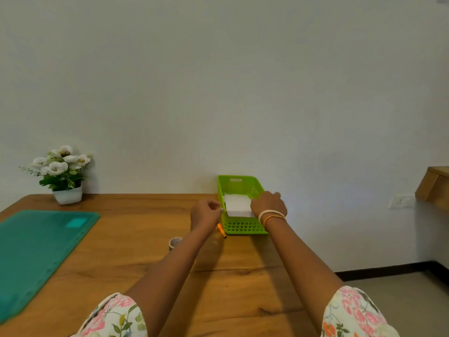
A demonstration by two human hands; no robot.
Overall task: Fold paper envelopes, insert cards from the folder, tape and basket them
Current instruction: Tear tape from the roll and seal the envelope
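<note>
Both hands, left hand (205,214) and right hand (268,203), grip the white envelope (238,205) over the green basket (243,228) at centre frame; released unevenly, I think it may catch on the rim.

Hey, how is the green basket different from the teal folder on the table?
The green basket is a deep, lattice-walled bin at the table's far edge; the teal folder lies flat at the left. The basket holds white envelopes, with both hands at it; the folder lies untouched. Both look plastic.
</note>
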